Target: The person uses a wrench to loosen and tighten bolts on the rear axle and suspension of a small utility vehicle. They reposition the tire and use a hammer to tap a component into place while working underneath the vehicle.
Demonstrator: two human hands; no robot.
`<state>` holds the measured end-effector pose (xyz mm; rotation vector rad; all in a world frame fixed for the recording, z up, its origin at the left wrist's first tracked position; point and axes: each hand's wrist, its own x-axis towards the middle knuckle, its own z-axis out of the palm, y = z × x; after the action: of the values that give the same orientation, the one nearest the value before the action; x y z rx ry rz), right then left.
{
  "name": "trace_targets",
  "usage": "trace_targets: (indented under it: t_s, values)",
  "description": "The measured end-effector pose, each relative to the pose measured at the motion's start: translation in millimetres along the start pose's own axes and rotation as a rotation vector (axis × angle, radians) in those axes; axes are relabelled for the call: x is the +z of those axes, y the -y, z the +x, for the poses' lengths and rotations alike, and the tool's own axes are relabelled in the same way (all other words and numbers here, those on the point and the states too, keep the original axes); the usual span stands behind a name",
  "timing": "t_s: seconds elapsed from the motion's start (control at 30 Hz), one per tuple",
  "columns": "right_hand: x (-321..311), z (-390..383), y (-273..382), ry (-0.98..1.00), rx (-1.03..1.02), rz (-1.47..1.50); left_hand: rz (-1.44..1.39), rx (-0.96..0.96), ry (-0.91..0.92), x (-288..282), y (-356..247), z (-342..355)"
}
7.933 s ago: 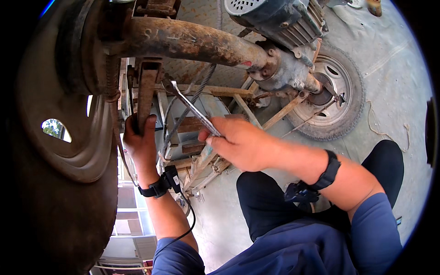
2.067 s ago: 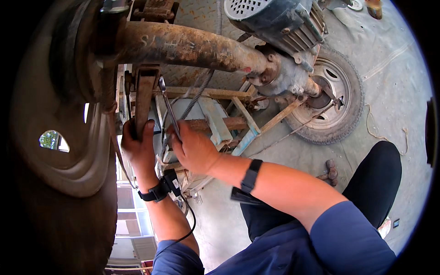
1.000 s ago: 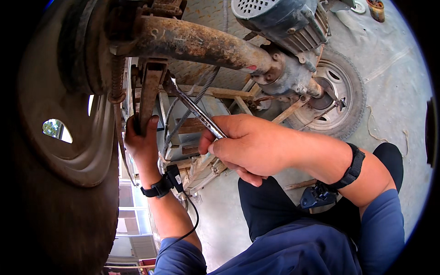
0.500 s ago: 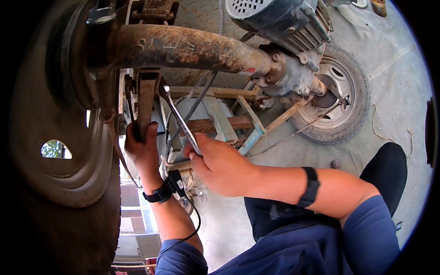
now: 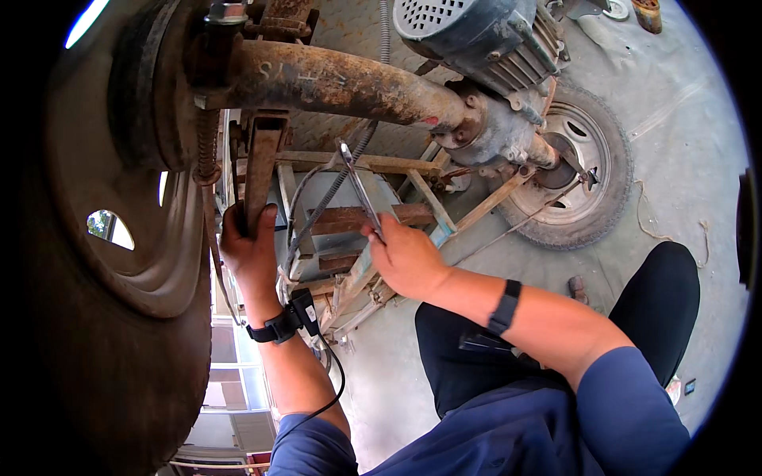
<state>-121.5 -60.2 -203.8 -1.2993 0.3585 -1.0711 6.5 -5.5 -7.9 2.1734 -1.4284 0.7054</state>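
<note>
My right hand (image 5: 410, 260) is closed round the lower end of a shiny metal wrench (image 5: 362, 187). The wrench slants up and left, its head in open air to the right of a rusty square metal bar (image 5: 262, 165). My left hand (image 5: 252, 247) wraps round the lower end of that bar, thumb on its right side. The fingers behind it are partly hidden. A thin dark piece shows along the bar's left side, and I cannot tell whether the hand holds that too. Above both hands runs a thick rusty axle tube (image 5: 341, 83).
A large wheel (image 5: 151, 278) stands close on the left. A grey motor (image 5: 476, 40) sits on the axle at top right, near another wheel (image 5: 587, 174). A ribbed cable (image 5: 337, 186) hangs between my hands, before a wood-and-metal frame (image 5: 444, 206).
The wrench has come away from beside the bar, moving right with my right hand. My left hand stays at the bar's lower end. The view has shifted slightly.
</note>
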Motion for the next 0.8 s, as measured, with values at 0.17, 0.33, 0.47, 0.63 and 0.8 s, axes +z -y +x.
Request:
trace_targets:
  t_s: [0.17, 0.33, 0.47, 0.63, 0.8]
  values:
    - [-46.9, -5.4, 28.3, 0.236, -0.085, 0.131, -0.004, 0.007, -0.01, 0.0, 3.9, -1.7]
    - [-96.4, 8.3, 78.6, 0.585, 0.259, 0.386, 0.04, 0.012, -0.003, -0.3, -0.1, -0.7]
    - [-111.0, 16.6, 90.3, 0.662, 0.327, 0.432, 0.011, -0.011, -0.026, 2.5, -0.3, -2.1]
    - [-121.6, 22.1, 103.7, 0.756, 0.408, 0.486, -0.017, 0.004, -0.023, -0.6, 6.2, -0.7]
    - [-125.3, 26.4, 106.1, 0.741, 0.412, 0.48, 0.058, -0.05, 0.024, -1.0, -4.8, -0.2]
